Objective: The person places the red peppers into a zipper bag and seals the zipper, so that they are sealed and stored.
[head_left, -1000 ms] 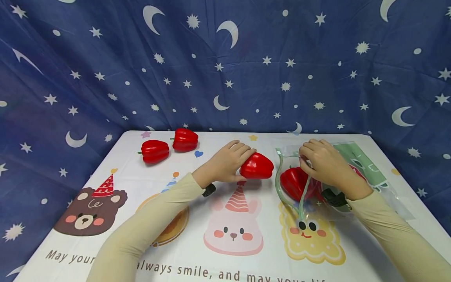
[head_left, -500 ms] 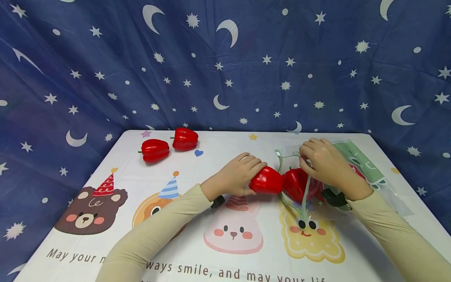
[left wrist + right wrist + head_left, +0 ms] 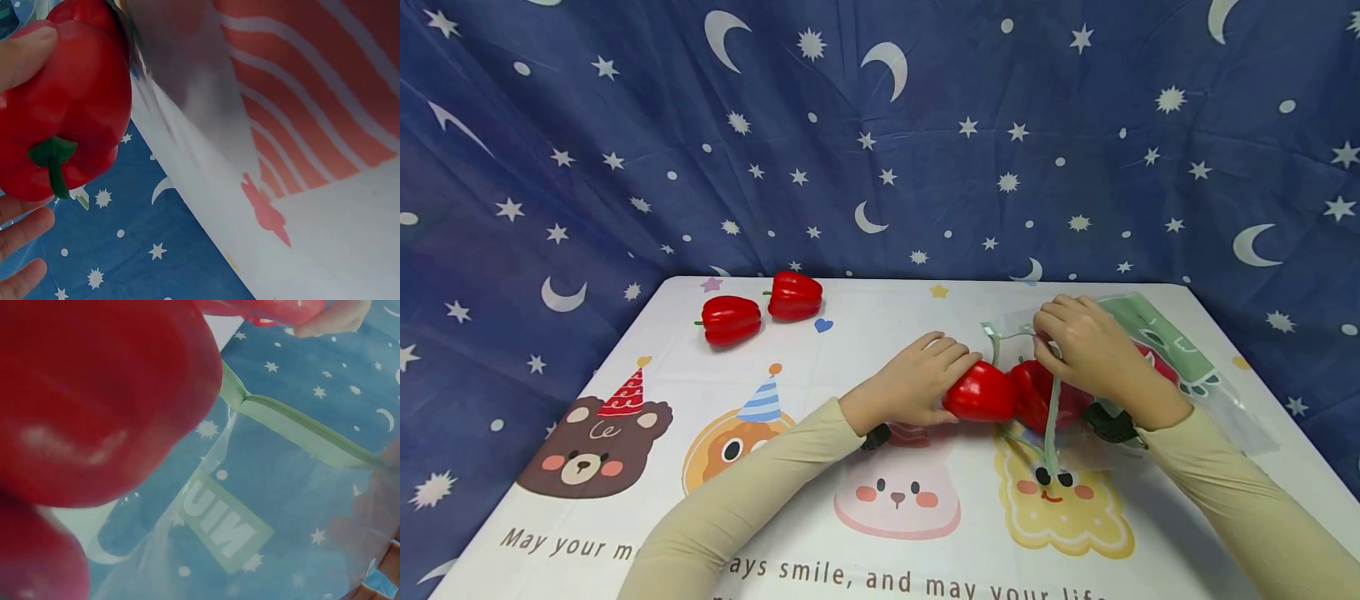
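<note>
My left hand (image 3: 917, 382) grips a red bell pepper (image 3: 979, 395) at the mouth of a clear zip bag (image 3: 1228, 429) with green trim. In the left wrist view the thumb lies across that pepper (image 3: 75, 106), whose green stem faces the camera. Up at the bag's top edge, my right hand (image 3: 1086, 350) pinches the rim and holds the mouth apart. Just inside the opening lies another red bell pepper (image 3: 1032, 396), overlapped by the held one. Through the film in the right wrist view, two peppers (image 3: 106, 394) show large and close.
Two more red bell peppers, one in front (image 3: 731, 321) and one behind (image 3: 795, 297), lie at the table's back left. A printed white cloth (image 3: 655, 333) covers the table. Behind its far edge hangs a blue curtain (image 3: 820, 183) with stars and moons.
My left hand has carried its pepper right and toward the near side, up to the bag's mouth. My right hand keeps its pinch on the rim, almost in place.
</note>
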The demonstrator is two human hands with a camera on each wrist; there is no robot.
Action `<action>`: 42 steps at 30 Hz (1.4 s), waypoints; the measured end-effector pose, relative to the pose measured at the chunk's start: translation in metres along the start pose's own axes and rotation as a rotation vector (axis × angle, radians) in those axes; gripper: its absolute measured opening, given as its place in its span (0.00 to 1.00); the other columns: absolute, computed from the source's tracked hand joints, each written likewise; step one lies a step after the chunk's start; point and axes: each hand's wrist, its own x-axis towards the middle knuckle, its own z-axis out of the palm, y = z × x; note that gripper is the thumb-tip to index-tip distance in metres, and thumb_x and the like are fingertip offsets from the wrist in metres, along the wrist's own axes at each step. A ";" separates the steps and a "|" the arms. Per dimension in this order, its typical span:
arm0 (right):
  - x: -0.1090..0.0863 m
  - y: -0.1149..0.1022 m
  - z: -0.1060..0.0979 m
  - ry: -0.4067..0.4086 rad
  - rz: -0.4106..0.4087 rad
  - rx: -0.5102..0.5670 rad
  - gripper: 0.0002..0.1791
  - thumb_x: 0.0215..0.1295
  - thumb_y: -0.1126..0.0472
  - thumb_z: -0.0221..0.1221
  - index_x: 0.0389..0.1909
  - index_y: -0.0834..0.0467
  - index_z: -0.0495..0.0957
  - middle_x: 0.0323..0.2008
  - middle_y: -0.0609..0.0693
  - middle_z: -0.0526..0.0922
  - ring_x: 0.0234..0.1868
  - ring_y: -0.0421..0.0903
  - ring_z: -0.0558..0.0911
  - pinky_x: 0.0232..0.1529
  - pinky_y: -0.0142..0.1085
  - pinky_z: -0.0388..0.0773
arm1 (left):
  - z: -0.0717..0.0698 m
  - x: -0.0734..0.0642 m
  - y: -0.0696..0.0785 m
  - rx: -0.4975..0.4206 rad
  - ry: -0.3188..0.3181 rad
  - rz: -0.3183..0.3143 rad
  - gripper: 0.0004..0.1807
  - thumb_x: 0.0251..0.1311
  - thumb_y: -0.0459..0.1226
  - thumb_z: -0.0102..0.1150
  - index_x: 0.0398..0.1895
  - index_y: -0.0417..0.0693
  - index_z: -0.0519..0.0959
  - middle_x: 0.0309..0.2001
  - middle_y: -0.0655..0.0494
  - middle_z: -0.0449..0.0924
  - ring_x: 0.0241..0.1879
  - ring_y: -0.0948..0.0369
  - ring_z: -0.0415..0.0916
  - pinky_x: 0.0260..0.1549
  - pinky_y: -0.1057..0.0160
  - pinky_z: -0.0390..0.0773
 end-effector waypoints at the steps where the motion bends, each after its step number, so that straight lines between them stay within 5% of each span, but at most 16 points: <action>1: 0.000 0.000 0.000 -0.002 0.000 0.001 0.04 0.44 0.65 0.57 0.20 0.59 0.71 0.20 0.52 0.75 0.27 0.48 0.70 0.31 0.40 0.68 | 0.000 0.001 0.000 0.001 0.004 -0.003 0.44 0.44 0.62 0.62 0.62 0.48 0.66 0.55 0.58 0.73 0.56 0.60 0.69 0.63 0.59 0.64; 17: 0.000 -0.001 0.003 -0.030 0.025 -0.003 0.03 0.44 0.65 0.58 0.21 0.60 0.73 0.22 0.54 0.78 0.28 0.49 0.71 0.33 0.42 0.71 | 0.005 0.019 0.000 -0.036 0.011 -0.092 0.43 0.45 0.61 0.62 0.62 0.49 0.66 0.54 0.57 0.74 0.56 0.61 0.69 0.61 0.60 0.66; 42: 0.000 0.000 0.003 -0.004 0.011 0.010 0.04 0.44 0.65 0.59 0.22 0.60 0.73 0.23 0.54 0.78 0.29 0.49 0.72 0.35 0.43 0.73 | 0.003 0.037 -0.002 -0.148 0.062 0.051 0.43 0.45 0.57 0.66 0.64 0.48 0.66 0.61 0.57 0.72 0.60 0.60 0.67 0.64 0.63 0.63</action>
